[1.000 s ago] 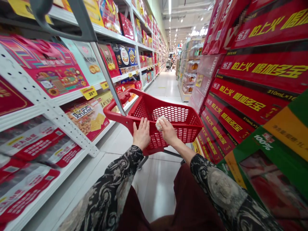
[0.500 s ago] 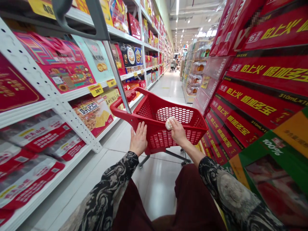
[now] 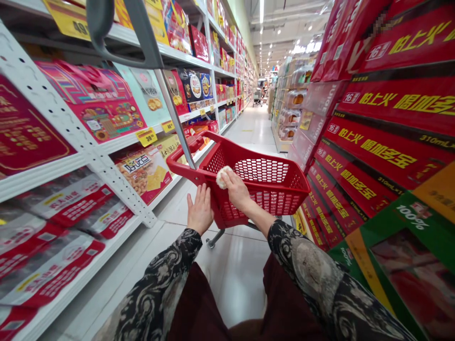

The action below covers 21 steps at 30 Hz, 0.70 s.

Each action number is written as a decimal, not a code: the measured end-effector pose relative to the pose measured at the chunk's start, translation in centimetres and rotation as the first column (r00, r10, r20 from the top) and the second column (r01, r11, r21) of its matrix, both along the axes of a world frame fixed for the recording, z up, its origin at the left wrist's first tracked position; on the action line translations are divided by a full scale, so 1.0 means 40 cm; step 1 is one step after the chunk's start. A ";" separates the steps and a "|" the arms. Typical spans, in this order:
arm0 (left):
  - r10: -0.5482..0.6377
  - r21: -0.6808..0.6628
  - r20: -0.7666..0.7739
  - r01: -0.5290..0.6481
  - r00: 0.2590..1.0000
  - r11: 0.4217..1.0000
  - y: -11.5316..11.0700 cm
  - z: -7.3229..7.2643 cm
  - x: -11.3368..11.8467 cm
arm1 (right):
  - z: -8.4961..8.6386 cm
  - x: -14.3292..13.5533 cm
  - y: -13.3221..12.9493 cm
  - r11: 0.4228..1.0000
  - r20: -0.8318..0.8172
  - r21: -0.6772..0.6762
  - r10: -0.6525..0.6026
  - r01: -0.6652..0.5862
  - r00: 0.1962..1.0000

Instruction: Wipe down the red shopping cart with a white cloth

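Observation:
In front of me stands a red plastic shopping trolley [image 3: 284, 201] with perforated basket walls and a grey handle [image 3: 151, 47] on a metal post. My left hand [image 3: 201, 210] rests flat against the near side of its basket, fingers stretched out. A bunched whitish cloth [image 3: 223, 176] is gripped in my right hand [image 3: 236, 190], pressed on the near top rim of the basket, towards the handle end. The palm side of the right hand is hidden.
Shelves [image 3: 85, 154] of boxed snacks and bottled packs line the left side. Stacked red drink cartons [image 3: 369, 147] and a green box [image 3: 408, 232] stand close on the right. The tiled aisle floor [image 3: 250, 124] runs ahead, with another trolley [image 3: 257, 97] far off.
My right hand has slid the cloth left along the basket's near rim, towards the handle end. My left hand has shifted slightly left and down, still at the basket's side.

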State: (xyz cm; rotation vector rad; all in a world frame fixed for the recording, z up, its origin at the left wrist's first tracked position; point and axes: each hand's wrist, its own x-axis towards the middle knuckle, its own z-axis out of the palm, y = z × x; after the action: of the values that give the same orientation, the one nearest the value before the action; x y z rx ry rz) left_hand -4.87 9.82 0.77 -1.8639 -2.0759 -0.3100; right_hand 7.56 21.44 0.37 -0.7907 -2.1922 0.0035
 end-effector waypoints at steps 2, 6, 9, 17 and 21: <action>0.026 0.008 0.027 -0.026 0.999 1.000 0.000 -0.007 -0.004 | -0.032 0.062 0.016 1.000 -0.035 0.012 -0.018 0.019 0.999; 0.095 0.024 0.125 -0.099 0.988 0.995 0.009 -0.024 -0.009 | -0.038 0.119 0.015 0.998 -0.005 0.000 -0.064 0.064 0.998; 0.106 0.046 0.149 -0.114 0.983 0.992 0.015 -0.028 -0.015 | 0.019 0.068 -0.005 0.999 -0.018 0.043 -0.027 0.028 0.999; 0.149 0.070 0.100 -0.157 0.984 0.985 0.005 0.024 -0.049 | 0.156 -0.128 -0.035 0.987 -0.004 0.130 0.101 -0.099 0.995; 0.157 0.077 0.103 -0.165 0.982 0.983 -0.006 0.031 -0.064 | 0.085 -0.105 -0.027 0.990 0.082 0.078 0.109 -0.115 0.991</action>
State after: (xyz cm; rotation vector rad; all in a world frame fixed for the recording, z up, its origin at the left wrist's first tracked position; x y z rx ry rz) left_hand -7.44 9.60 2.02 -1.6500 -2.2251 -0.4482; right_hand 3.35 20.38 3.78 -0.6304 -2.2921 -0.0619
